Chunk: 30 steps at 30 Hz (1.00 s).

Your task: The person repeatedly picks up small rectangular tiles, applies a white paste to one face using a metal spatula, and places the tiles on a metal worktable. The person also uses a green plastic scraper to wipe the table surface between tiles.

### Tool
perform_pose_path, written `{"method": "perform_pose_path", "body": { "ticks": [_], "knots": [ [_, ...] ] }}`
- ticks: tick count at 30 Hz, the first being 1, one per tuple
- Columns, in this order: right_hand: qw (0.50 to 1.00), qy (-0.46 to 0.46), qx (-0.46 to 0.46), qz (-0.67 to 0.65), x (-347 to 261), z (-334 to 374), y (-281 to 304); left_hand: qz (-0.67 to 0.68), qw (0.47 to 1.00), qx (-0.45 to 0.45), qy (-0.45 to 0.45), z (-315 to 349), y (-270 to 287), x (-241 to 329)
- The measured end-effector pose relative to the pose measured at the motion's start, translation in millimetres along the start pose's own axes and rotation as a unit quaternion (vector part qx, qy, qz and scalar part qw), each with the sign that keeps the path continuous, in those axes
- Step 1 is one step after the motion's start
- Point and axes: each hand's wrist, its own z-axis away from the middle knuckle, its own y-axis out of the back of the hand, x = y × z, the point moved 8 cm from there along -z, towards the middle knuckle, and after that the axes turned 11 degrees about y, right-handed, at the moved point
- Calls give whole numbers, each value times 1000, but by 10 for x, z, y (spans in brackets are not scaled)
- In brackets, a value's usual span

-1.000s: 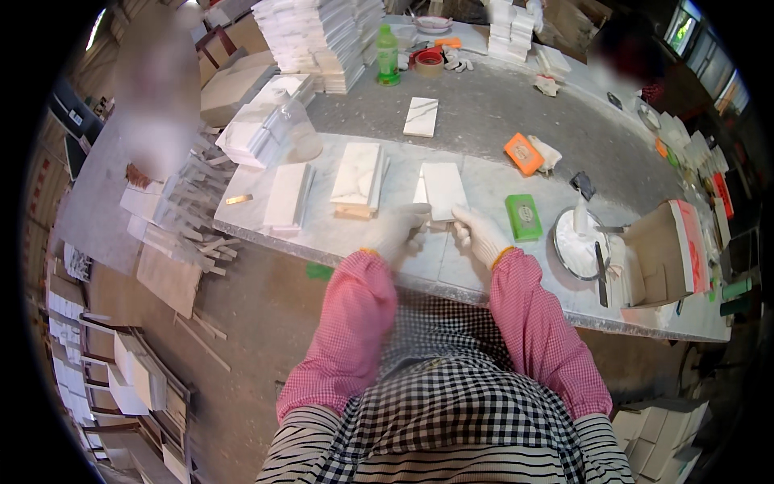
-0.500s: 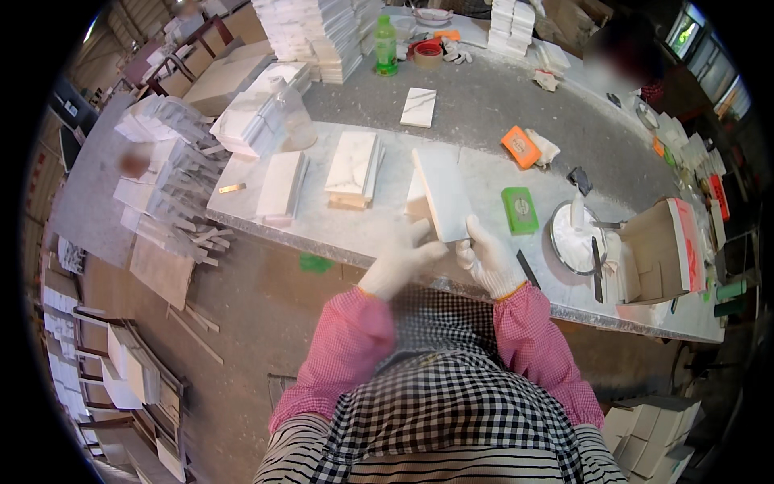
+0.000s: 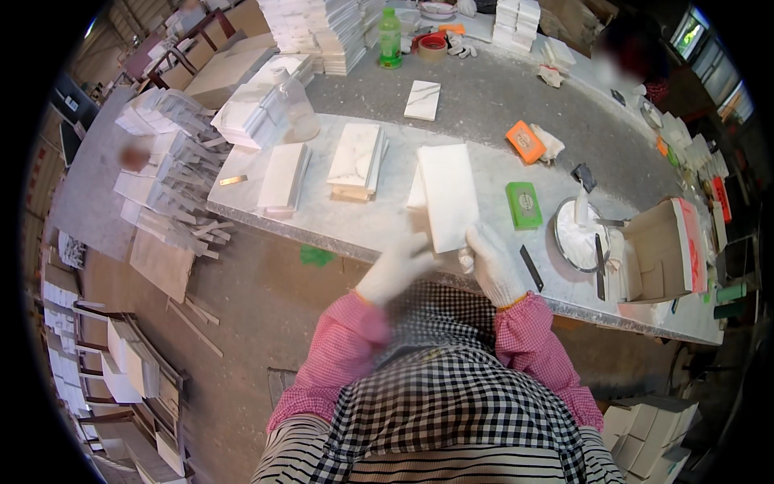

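My right hand (image 3: 493, 270), in a white knitted glove, grips the lower right corner of a white rectangular tile (image 3: 450, 194). The tile is tilted up over the table's near edge, its plain face toward me. My left hand (image 3: 397, 270), also gloved and a little smeared, is just left of the tile's lower end; its fingers are apart and hold nothing. Behind the raised tile, another white tile (image 3: 415, 192) partly shows on the table. To the left lie a small stack of veined tiles (image 3: 355, 157) and a stack of white tiles (image 3: 284, 179).
On the right are a green block (image 3: 523, 206), a flat dark blade (image 3: 531, 268), a bowl of white paste (image 3: 574, 242) and an open cardboard box (image 3: 657, 254). Farther back are an orange block (image 3: 526, 143), a single tile (image 3: 422, 100), a green bottle (image 3: 390, 40) and tall tile stacks (image 3: 314, 36).
The tile in my right hand has turned so its broad face shows more squarely. My left hand has shifted slightly down and left, staying beside the tile's lower end.
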Motion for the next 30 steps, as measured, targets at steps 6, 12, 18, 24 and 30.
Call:
{"method": "perform_pose_path", "body": {
  "ticks": [6, 12, 18, 24, 30],
  "knots": [
    [992, 35, -47, 114, -18, 104, -64, 487, 870, 37, 74, -279, 300, -638],
    [989, 27, -66, 133, 69, 184, -170, 253, 962, 98, -20, -165, 241, -226],
    [976, 24, -105, 188, 88, 210, -198, 385, 920, 68, 29, -107, 178, -208],
    [951, 25, -128, 280, 175, 123, -78, 333, 941, 58, -18, -56, 191, -58],
    [683, 439, 27, 583, -773, 307, -390, 220, 972, 74, 30, 51, 154, -36]
  ]
}}
